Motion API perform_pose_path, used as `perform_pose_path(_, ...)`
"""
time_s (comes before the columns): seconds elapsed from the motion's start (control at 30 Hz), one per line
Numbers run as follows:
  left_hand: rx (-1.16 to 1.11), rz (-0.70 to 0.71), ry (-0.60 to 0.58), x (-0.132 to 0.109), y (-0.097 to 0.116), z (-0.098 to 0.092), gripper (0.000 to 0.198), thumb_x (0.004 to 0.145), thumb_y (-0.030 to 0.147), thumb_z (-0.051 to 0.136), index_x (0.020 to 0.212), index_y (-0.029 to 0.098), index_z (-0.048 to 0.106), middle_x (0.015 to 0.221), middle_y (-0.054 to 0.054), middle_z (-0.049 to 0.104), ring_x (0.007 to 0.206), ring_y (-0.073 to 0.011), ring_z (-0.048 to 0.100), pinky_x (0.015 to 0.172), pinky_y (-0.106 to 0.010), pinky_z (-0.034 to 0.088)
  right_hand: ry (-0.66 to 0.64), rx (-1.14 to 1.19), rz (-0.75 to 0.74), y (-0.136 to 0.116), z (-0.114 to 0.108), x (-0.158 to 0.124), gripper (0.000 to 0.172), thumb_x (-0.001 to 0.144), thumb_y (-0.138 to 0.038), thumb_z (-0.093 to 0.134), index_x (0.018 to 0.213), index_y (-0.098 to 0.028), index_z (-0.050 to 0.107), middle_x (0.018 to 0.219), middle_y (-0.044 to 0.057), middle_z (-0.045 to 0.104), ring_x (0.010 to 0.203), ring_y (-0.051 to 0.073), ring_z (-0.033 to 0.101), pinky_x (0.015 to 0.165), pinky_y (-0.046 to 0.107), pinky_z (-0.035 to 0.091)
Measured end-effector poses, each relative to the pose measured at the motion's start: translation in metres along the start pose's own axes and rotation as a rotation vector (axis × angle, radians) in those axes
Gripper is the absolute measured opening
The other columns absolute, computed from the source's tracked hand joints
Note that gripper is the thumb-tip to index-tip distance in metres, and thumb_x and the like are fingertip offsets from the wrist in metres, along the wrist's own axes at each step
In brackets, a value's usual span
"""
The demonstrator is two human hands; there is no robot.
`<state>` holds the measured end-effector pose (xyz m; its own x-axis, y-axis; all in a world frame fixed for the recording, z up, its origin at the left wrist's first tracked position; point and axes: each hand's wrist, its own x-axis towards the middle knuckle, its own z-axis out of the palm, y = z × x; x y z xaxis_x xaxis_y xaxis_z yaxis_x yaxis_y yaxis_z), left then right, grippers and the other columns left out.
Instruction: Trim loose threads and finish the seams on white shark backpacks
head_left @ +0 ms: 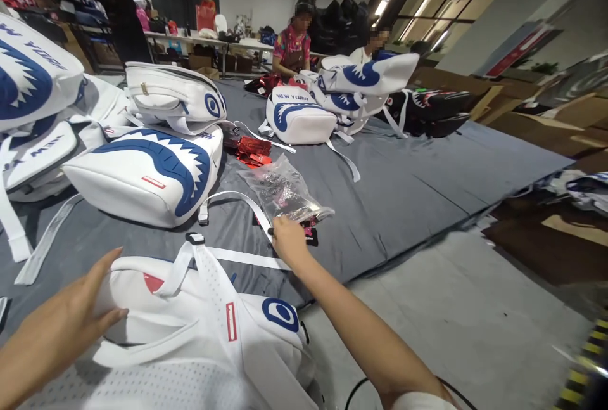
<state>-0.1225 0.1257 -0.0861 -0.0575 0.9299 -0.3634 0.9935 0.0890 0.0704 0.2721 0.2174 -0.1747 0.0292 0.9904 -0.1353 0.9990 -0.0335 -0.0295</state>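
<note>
A white backpack (190,359) with blue shark-eye patches and red labels lies in front of me, its straps on top. My left hand (71,315) grips its left end, thumb on the near side and a finger over the edge. My right hand (289,242) reaches forward with its fingers curled down beside a clear plastic bag (285,188) of small dark items. Black-and-pink tags (311,234) lie partly under that bag, right by the fingers. A white strap (247,258) runs beneath my right hand. What those fingers hold is hidden.
Shark-mouth backpacks (156,175) are piled at left, with more (304,118) ahead and a black one (427,112) behind. Red shiny packets (254,150) lie on the grey-covered table (399,188). Two people (292,45) work across it. Cardboard boxes (536,131) stand at right.
</note>
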Motion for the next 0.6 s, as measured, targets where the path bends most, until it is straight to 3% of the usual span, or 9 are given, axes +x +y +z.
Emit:
perform_pose_path(0.1,-0.008,-0.021,-0.064,-0.004,0.010,-0.009,0.074,0.091,0.051,0.037,0.155,0.029,0.006,0.124,-0.014,0.063,0.105,-0.0342,0.066,0.085,-0.040,0.048,-0.058,-0.033,0.009,-0.022,0.013,0.001,0.028,0.091,-0.011,0.050,0.113,-0.008,0.066,0.111,0.021,0.067,0.104,0.026,0.065,0.078,0.030,0.050)
perform_pose_path(0.23,-0.009,0.006,-0.020,-0.008,0.014,-0.012,0.074,0.091,0.048,0.038,0.155,0.029,0.006,0.126,-0.015,0.060,0.105,-0.0351,0.064,0.079,-0.038,0.047,-0.083,-0.073,0.070,-0.031,0.025,0.008,0.030,0.091,-0.004,0.044,0.110,-0.001,0.067,0.108,0.026,0.067,0.104,0.029,0.066,0.077,0.034,0.053)
perform_pose_path(0.33,0.007,-0.007,-0.006,-0.008,0.015,-0.012,0.071,0.093,0.047,0.036,0.156,0.029,0.008,0.118,-0.013,0.063,0.098,-0.0348,0.065,0.073,-0.036,0.045,-0.096,-0.086,0.037,-0.028,0.019,0.007,0.029,0.091,-0.003,0.045,0.106,-0.003,0.069,0.106,0.024,0.068,0.104,0.028,0.066,0.080,0.034,0.052)
perform_pose_path(0.43,-0.005,0.006,-0.025,-0.009,0.016,-0.013,0.071,0.093,0.045,0.037,0.156,0.028,0.008,0.118,-0.013,0.064,0.097,-0.0339,0.065,0.073,-0.035,0.045,-0.089,-0.093,0.002,-0.034,0.007,-0.007,0.033,0.092,-0.004,0.041,0.113,0.000,0.066,0.111,0.029,0.066,0.108,0.032,0.064,0.080,0.036,0.051)
perform_pose_path(0.5,-0.022,0.043,-0.023,-0.009,0.015,-0.013,0.071,0.093,0.043,0.037,0.156,0.027,0.009,0.124,-0.014,0.062,0.102,-0.0344,0.064,0.074,-0.036,0.045,-0.107,-0.074,-0.063,-0.044,0.001,-0.018,0.032,0.093,-0.010,0.046,0.118,-0.005,0.066,0.116,0.025,0.066,0.111,0.031,0.063,0.081,0.035,0.051)
perform_pose_path(0.6,-0.040,0.071,-0.006,-0.008,0.014,-0.013,0.072,0.093,0.042,0.039,0.156,0.026,0.010,0.133,-0.015,0.059,0.110,-0.0348,0.062,0.078,-0.037,0.046,-0.212,-0.007,-0.186,-0.058,-0.003,-0.022,0.024,0.087,-0.027,0.063,0.109,-0.020,0.072,0.105,0.009,0.073,0.098,0.021,0.068,0.077,0.024,0.050)
